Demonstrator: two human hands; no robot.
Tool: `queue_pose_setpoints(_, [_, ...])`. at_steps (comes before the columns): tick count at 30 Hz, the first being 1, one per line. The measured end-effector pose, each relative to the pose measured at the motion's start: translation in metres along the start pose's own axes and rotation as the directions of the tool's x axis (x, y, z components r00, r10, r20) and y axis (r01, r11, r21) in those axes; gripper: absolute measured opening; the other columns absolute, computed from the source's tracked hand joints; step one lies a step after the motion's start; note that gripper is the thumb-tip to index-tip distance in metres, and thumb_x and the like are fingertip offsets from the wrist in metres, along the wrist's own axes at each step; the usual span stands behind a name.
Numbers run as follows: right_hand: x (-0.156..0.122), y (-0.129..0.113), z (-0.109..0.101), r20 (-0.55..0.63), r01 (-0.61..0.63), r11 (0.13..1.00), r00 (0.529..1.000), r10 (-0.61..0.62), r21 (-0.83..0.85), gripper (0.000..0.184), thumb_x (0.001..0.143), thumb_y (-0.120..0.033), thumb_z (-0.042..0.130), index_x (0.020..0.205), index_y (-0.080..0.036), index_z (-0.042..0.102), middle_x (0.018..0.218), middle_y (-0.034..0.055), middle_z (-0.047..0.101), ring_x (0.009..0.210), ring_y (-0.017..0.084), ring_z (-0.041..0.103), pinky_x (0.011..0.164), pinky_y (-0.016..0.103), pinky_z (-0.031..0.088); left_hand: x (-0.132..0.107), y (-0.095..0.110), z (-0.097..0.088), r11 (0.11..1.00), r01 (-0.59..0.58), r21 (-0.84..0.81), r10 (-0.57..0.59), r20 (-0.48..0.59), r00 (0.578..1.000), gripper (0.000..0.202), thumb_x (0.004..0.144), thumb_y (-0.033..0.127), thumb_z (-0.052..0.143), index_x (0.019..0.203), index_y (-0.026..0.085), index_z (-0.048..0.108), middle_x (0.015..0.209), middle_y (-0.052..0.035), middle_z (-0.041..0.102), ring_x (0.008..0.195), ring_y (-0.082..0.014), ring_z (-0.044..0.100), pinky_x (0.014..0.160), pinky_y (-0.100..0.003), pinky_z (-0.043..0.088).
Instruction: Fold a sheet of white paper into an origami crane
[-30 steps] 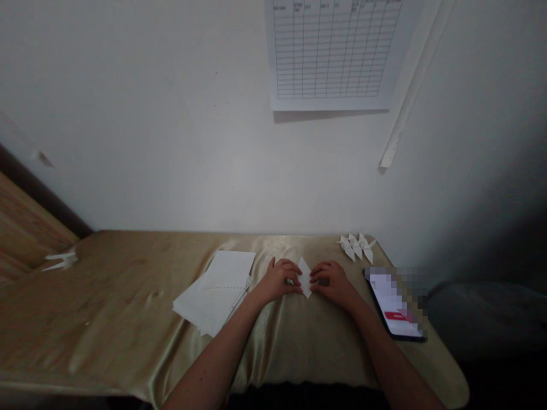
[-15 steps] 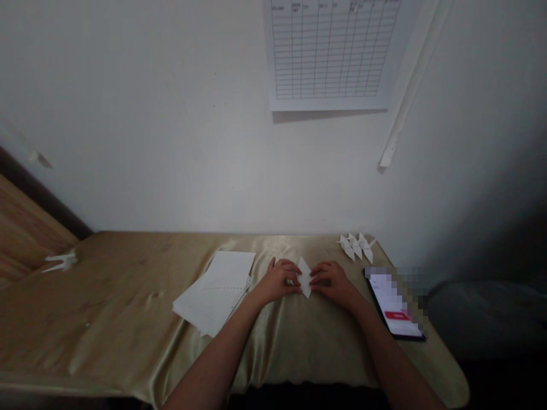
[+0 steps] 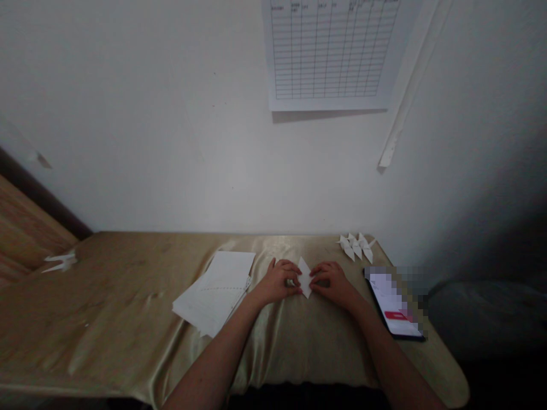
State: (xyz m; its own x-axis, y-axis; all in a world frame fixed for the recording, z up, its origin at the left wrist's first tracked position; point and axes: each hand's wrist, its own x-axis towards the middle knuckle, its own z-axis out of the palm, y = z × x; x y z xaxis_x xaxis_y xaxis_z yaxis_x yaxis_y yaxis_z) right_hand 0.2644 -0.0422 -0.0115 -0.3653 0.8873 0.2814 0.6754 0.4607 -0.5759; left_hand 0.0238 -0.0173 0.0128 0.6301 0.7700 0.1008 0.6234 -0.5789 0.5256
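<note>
A small diamond-shaped piece of folded white paper (image 3: 305, 278) lies on the gold cloth between my hands. My left hand (image 3: 280, 281) grips its left edge, thumb and fingers curled in on it. From the other side, my right hand (image 3: 332, 282) pinches the right edge with thumb and fingertips. The top and bottom points of the folded paper stick out beyond my fingers. Left of my left hand lies a loose stack of white paper sheets (image 3: 222, 285). Three small folded paper cranes (image 3: 355, 247) stand in a row beyond my right hand.
A phone (image 3: 395, 307) with a lit screen lies near the right edge of the cloth-covered table (image 3: 119, 319). Another folded white paper piece (image 3: 62, 261) is at the far left. Behind the table rises a wall with a printed chart (image 3: 329, 57).
</note>
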Motion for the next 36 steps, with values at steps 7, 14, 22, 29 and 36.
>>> queue_pose_setpoints(7, [0.000,-0.001,0.004,-0.021,0.004,0.999,1.000,-0.005,-0.032,0.007,0.083,-0.030,0.069,0.084,-0.030,0.076,0.108,0.0015,0.070,0.110,0.022,0.057,0.107,0.046,0.030,0.000,-0.001,0.001,1.000,-0.004,0.005,0.004,0.007,1.000,0.017,0.076,0.040,0.080,0.088,0.029,0.075,0.124,-0.0009,0.069,0.129,-0.0264,0.048,0.116,-0.065,0.008])
queue_pose_setpoints(14, [0.001,0.001,0.012,-0.049,-0.001,0.997,0.999,-0.002,-0.071,0.006,0.085,-0.030,0.067,0.088,-0.028,0.073,0.106,0.0022,0.069,0.109,0.023,0.055,0.103,0.045,0.032,0.000,0.001,0.000,1.000,-0.022,-0.012,0.022,-0.015,1.000,0.024,0.073,0.047,0.081,0.085,0.027,0.074,0.121,-0.0011,0.069,0.127,-0.0269,0.050,0.117,-0.065,0.007])
queue_pose_setpoints(22, [0.005,0.006,0.022,-0.073,-0.043,0.997,0.997,0.038,-0.066,0.007,0.088,-0.027,0.061,0.088,-0.024,0.068,0.101,0.0034,0.069,0.105,0.022,0.057,0.102,0.042,0.033,0.001,0.009,0.000,1.000,0.011,0.003,-0.011,-0.048,0.999,0.038,0.068,0.054,0.082,0.091,0.026,0.072,0.117,-0.0031,0.070,0.126,-0.0283,0.051,0.118,-0.062,0.008])
queue_pose_setpoints(29, [0.006,0.001,0.021,-0.083,-0.128,0.990,0.989,0.122,-0.067,0.021,0.097,-0.032,0.044,0.094,-0.023,0.063,0.100,0.0052,0.068,0.101,0.022,0.057,0.098,0.040,0.036,0.004,0.009,0.005,0.996,0.084,0.003,-0.084,-0.057,0.995,0.049,0.069,0.048,0.083,0.111,0.027,0.067,0.124,-0.0057,0.066,0.127,-0.0298,0.048,0.118,-0.063,0.007])
queue_pose_setpoints(36, [0.006,-0.004,0.020,-0.110,-0.154,0.986,0.983,0.147,-0.056,0.022,0.098,-0.032,0.042,0.093,-0.022,0.061,0.097,0.0050,0.068,0.100,0.022,0.057,0.099,0.040,0.035,0.012,0.000,0.020,0.990,0.137,0.033,-0.131,-0.154,0.979,0.025,0.080,0.029,0.075,0.105,0.025,0.073,0.123,-0.0064,0.067,0.123,-0.0276,0.053,0.117,-0.058,0.018])
